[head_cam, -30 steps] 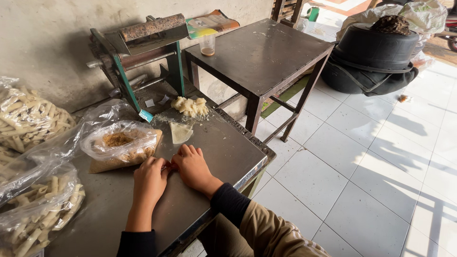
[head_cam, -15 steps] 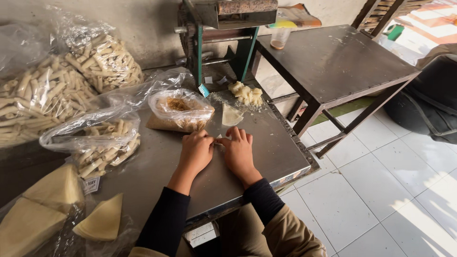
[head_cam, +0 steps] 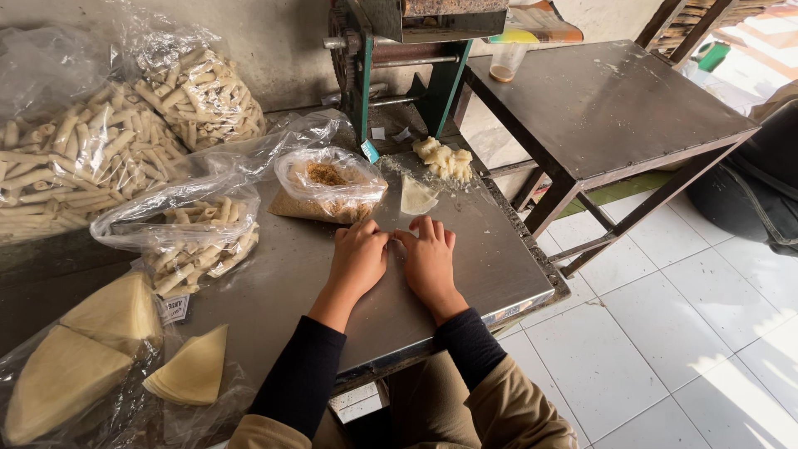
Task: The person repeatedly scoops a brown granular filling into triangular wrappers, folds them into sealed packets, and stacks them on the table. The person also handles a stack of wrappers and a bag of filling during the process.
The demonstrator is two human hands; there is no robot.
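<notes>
Both hands lay side by side, palms down, whatever they pressed hidden beneath, and the pale dough sheet (head_cam: pixel 416 198) lay on the table (head_cam: pixel 490 258) just beyond the right hand (head_cam: pixel 430 259), farther from the left hand (head_cam: pixel 359 258).

so the metal desk (head_cam: pixel 499 266) has both sets of fingers (head_cam: pixel 428 229) flat on it, a thin dough wedge (head_cam: pixel 416 198) just past them, crumbly dough bits (head_cam: pixel 445 158) further out, a bag of brown filling (head_cam: pixel 328 187) and bags of rolled sticks (head_cam: pixel 199 241) off left.
</notes>
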